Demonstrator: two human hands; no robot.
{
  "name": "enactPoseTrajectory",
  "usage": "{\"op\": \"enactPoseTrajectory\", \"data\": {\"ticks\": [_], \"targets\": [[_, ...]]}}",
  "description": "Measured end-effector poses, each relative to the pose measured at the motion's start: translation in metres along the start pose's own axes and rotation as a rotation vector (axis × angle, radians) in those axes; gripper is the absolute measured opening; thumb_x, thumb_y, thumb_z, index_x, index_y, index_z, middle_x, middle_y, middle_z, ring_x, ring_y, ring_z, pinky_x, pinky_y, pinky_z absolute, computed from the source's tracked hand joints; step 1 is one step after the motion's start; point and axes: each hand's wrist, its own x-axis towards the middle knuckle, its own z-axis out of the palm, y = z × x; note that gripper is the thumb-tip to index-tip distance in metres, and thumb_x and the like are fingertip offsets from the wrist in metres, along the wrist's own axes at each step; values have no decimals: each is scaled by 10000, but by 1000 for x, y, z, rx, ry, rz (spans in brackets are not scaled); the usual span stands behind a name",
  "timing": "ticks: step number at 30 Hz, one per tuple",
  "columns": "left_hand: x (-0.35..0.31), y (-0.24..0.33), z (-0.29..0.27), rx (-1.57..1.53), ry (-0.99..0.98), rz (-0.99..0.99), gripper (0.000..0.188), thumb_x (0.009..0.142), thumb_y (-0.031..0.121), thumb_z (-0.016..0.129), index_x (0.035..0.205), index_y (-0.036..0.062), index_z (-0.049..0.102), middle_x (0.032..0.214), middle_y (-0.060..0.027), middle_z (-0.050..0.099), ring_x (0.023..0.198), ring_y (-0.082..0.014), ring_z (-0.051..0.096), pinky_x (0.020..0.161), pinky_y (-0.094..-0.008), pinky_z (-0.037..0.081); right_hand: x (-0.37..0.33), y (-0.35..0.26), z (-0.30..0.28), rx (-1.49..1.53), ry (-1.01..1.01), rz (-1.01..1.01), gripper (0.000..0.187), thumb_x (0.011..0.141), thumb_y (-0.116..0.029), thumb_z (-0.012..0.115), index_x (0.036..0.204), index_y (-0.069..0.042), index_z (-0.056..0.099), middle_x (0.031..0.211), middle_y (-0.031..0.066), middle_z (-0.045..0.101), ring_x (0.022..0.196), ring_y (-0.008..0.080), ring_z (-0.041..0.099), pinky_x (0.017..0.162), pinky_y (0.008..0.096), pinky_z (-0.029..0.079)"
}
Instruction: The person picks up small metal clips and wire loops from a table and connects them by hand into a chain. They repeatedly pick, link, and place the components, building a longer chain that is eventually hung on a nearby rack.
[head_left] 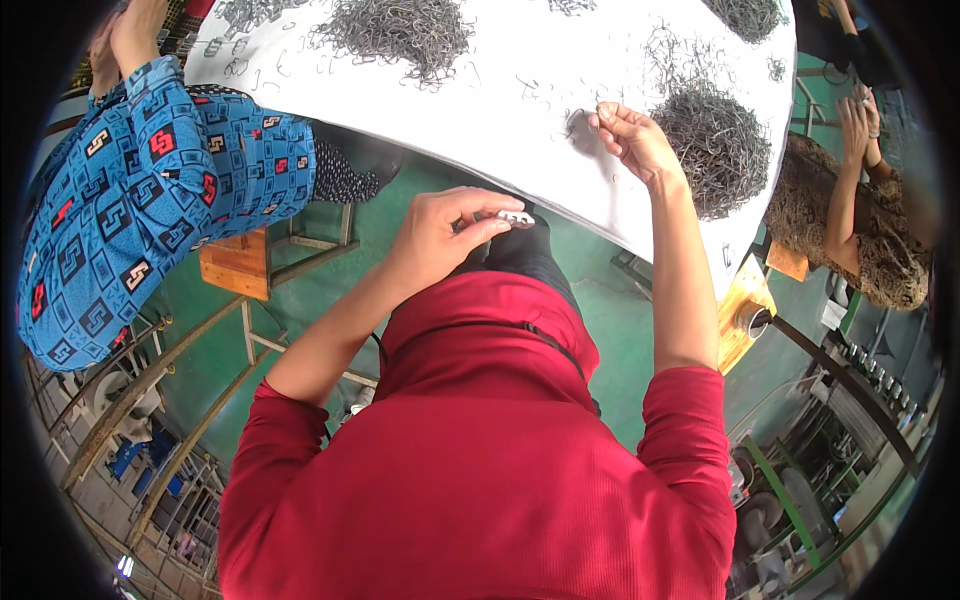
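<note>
My left hand (450, 228) is closed in front of my body, short of the table edge. Between its thumb and fingers it pinches a small silvery metal piece (516, 219) with dark gaps along it. My right hand (635, 140) is over the white tabletop (500, 120), thumb and forefinger pressed together. What lies at their tips, if anything, is too small to name. Just right of it spreads a large pile of dark bent wire hooks (712, 150). A few loose hooks (535, 88) are scattered on the white surface to its left.
More wire hooks are heaped at the far left (400, 35) and far right (748, 15) of the table. A person in a blue patterned garment (150, 200) sits at left, another in brown (840, 220) at right. A wooden stool (236, 265) stands at left.
</note>
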Motion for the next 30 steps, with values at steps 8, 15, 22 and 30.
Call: {"op": "enactPoseTrajectory", "data": {"ticks": [8,15,22,30], "targets": [[-11,-4,3,-86,-18,-20,194,786,47,641,980,40,640,869,-56,677,799,-105,636,677,-227,481,-23,34,7,-743,292,-21,96,805,-126,607,825,-50,662,719,35,650,629,91,579,575,242,450],[-23,6,1,-14,-6,-38,202,770,36,650,972,30,638,873,-57,676,764,-96,629,681,-220,484,18,-1,3,-1368,579,-355,120,785,-214,620,868,-147,675,924,67,640,836,237,620,741,357,479],[-39,4,1,-46,65,-9,185,776,25,646,960,26,631,860,-59,672,757,-94,624,678,-225,480,51,-25,-6,-1483,575,-304,187,790,-276,624,908,-136,659,914,75,631,847,245,607,738,349,473],[-41,2,0,-41,85,-11,186,783,21,640,969,14,624,878,-65,670,794,-107,636,681,-231,482,67,-10,-3,-1853,469,-493,153,824,-188,573,894,-55,602,911,96,625,800,284,613,697,388,486]]}}
